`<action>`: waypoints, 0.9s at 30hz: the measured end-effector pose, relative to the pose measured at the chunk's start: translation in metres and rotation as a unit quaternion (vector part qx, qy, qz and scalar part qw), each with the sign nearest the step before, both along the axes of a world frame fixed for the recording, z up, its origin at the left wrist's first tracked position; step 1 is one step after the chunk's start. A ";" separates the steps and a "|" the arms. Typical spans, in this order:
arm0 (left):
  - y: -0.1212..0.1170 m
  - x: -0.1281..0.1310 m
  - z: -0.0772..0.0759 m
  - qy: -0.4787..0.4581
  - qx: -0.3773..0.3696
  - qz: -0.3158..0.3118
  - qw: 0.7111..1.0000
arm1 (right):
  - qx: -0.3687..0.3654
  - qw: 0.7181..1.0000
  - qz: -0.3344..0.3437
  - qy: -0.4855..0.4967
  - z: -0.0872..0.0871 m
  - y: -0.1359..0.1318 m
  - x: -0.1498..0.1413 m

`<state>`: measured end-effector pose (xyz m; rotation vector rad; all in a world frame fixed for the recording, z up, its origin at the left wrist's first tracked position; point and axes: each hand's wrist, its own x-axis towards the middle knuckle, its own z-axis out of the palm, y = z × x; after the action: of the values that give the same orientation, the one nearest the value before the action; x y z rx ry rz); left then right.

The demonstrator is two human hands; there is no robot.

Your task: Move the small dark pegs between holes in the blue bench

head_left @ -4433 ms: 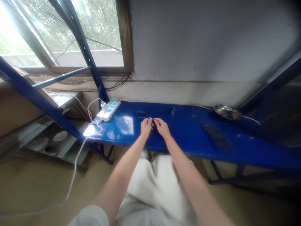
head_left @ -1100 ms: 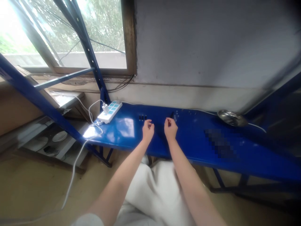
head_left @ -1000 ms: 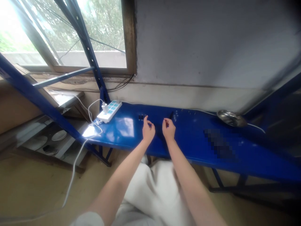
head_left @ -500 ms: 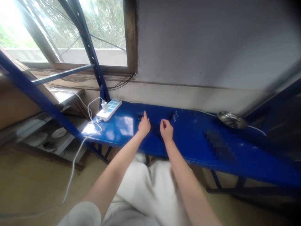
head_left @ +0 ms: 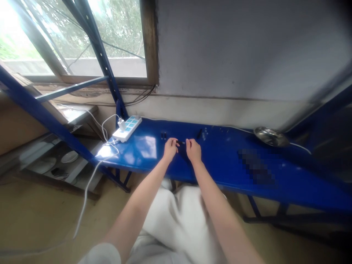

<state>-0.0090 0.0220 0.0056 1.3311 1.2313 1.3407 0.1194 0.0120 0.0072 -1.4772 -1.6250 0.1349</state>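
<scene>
Left hand (head_left: 171, 149) and right hand (head_left: 194, 149) are both held out over the blue table (head_left: 220, 165). On the far left sits a white power strip (head_left: 127, 132) with a white plug (head_left: 121, 124) in it. Next come two little black pieces (head_left: 165, 135), side by side, just behind the left hand. That hand is closed, pinching a small black stick (head_left: 179, 142). The stick is between the two hands, and its pale end (head_left: 183, 143) points at the right hand. That hand is curled, with its tips close to the pale end; I cannot tell if it holds anything. Farther right lie a thin black thing (head_left: 199, 133) and some tiny clear bits (head_left: 204, 135), then a blurry dark patch (head_left: 255, 167), then a shiny metal dish (head_left: 271, 136).
</scene>
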 end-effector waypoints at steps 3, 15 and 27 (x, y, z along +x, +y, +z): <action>-0.007 0.002 0.000 -0.042 0.000 -0.025 0.999 | -0.009 0.998 0.035 -0.054 -0.003 0.002 -0.001; -0.010 -0.001 0.005 -0.074 -0.021 -0.028 0.997 | 0.032 0.996 0.053 -0.061 -0.010 0.001 -0.002; -0.006 -0.003 -0.001 -0.104 -0.016 0.055 0.993 | 0.006 0.997 0.035 0.073 -0.004 -0.004 0.000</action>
<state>-0.0116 0.0157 0.0043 1.0836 1.1916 1.4914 0.1189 0.0077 0.0034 -1.3709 -1.5568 0.2659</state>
